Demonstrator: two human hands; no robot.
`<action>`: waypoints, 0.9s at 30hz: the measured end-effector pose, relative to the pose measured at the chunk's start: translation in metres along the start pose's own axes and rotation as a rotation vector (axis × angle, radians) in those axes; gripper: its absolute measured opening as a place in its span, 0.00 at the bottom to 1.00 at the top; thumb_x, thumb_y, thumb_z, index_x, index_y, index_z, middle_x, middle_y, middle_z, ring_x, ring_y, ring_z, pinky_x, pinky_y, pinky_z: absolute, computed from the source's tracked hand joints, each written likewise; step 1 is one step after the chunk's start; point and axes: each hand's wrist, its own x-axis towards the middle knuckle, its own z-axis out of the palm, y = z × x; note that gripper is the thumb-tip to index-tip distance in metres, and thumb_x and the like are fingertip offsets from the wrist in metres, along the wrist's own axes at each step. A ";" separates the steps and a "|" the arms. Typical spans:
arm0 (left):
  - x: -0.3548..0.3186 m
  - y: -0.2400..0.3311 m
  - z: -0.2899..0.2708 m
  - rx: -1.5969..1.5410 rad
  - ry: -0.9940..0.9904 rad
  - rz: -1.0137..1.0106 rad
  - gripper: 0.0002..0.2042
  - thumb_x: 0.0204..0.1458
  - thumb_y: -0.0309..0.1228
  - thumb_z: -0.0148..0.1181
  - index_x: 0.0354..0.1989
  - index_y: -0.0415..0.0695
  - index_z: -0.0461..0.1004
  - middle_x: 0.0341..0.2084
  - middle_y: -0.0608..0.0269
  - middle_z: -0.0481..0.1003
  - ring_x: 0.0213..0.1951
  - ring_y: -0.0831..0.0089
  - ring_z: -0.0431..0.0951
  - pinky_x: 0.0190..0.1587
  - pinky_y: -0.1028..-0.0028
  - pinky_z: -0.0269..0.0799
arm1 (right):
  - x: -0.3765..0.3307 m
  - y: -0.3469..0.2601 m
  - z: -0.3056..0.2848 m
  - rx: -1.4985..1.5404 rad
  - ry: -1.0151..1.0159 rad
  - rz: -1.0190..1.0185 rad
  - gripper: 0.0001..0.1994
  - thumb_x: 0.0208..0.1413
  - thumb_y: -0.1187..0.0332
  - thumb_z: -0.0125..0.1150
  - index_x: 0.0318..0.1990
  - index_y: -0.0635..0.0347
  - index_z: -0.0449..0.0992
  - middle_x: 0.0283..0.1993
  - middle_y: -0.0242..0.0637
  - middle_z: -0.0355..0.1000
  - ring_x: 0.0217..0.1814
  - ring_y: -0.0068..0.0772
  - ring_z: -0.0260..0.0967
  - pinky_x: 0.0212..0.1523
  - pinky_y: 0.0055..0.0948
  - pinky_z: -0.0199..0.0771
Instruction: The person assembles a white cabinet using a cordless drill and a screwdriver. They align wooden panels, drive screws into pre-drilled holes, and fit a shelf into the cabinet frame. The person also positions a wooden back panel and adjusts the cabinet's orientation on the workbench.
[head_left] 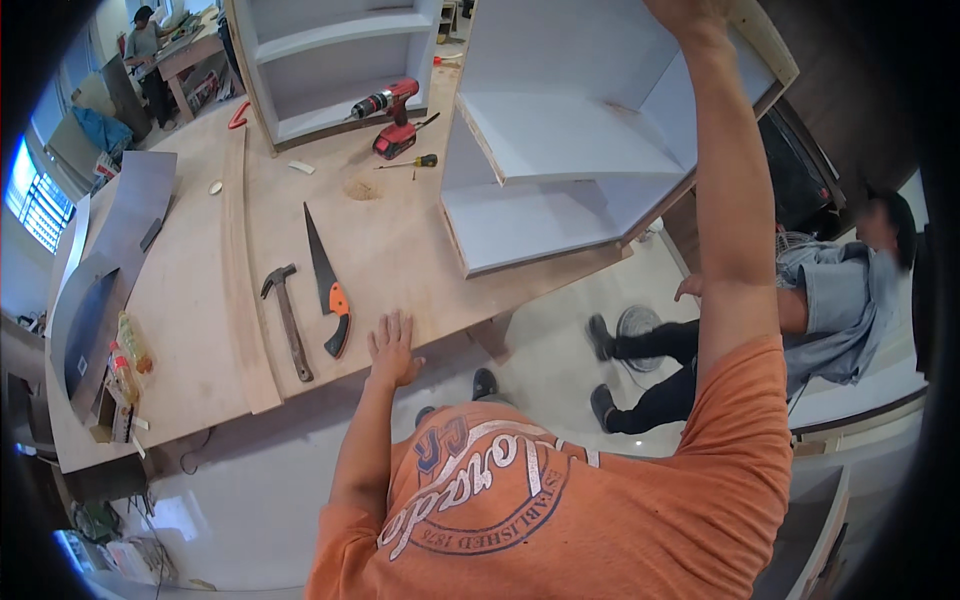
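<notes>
My left hand (394,348) rests flat on the near edge of the wooden worktable (190,330), its fingers spread and nothing in them. Close to it lie a handsaw (326,278) with an orange and black handle and a claw hammer (289,325). My right arm reaches up past a white-lined open cabinet (570,130) with shelves. At the cabinet's upper part is my right hand (692,14), cut off by the top of the picture, so its fingers are hidden.
A red cordless drill (396,118) and a screwdriver (412,162) lie beside a second cabinet (340,65). A long wood strip (240,270) crosses the table. Bottles (128,350) and curved sheets (130,210) sit left. One person (840,300) is at right, another (146,50) far left.
</notes>
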 end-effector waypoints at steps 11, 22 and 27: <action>-0.002 -0.005 0.000 -0.005 -0.010 -0.040 0.51 0.48 0.47 0.68 0.77 0.50 0.41 0.76 0.50 0.36 0.76 0.44 0.33 0.71 0.38 0.34 | 0.007 -0.016 0.006 0.078 -0.021 0.042 0.55 0.33 0.72 0.78 0.73 0.48 0.52 0.58 0.45 0.63 0.62 0.54 0.60 0.66 0.48 0.60; -0.001 0.004 -0.006 -0.005 -0.008 -0.019 0.51 0.48 0.47 0.67 0.77 0.50 0.41 0.76 0.49 0.38 0.76 0.44 0.34 0.71 0.38 0.35 | -0.001 -0.003 0.001 0.077 -0.030 0.044 0.55 0.32 0.73 0.77 0.72 0.47 0.52 0.59 0.43 0.62 0.61 0.53 0.59 0.66 0.48 0.60; -0.001 0.007 -0.007 0.037 -0.026 -0.036 0.51 0.49 0.49 0.67 0.77 0.50 0.40 0.77 0.51 0.37 0.76 0.47 0.34 0.72 0.39 0.34 | 0.001 -0.005 -0.003 0.111 -0.029 0.045 0.55 0.32 0.74 0.77 0.72 0.47 0.52 0.58 0.42 0.62 0.61 0.53 0.59 0.65 0.49 0.61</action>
